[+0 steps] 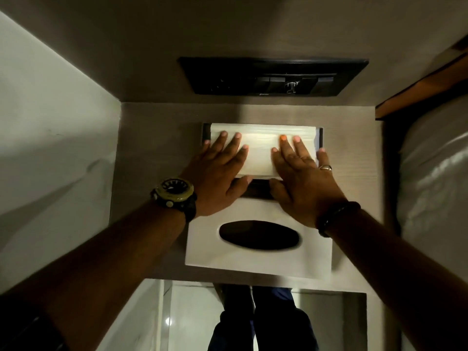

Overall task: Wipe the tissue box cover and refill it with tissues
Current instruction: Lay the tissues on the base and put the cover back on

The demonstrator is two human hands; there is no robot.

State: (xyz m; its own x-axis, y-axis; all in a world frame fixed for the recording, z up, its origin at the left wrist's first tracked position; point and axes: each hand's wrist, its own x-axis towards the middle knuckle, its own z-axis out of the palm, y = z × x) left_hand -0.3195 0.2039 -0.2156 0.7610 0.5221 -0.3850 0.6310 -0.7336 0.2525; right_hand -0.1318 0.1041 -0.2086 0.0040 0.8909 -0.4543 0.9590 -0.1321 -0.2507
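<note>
A white stack of tissues (260, 145) lies in a dark tissue box base (321, 138) on the small grey table (157, 153). My left hand (217, 171) presses flat on the left half of the stack, fingers straight and spread. My right hand (301, 173) presses flat on the right half, its little finger over the base's right rim. Both thumbs sit at the near edge of the base. The white tissue box cover (253, 262) with a dark oval slot (259, 235) lies flat on the table just in front of the base, partly under my wrists.
A black switch panel (271, 76) with a key is on the back wall. A pale wall stands at the left. A bed with white bedding (435, 173) and a wooden headboard (417, 84) borders the right. My legs and the shiny floor show below the table's front edge.
</note>
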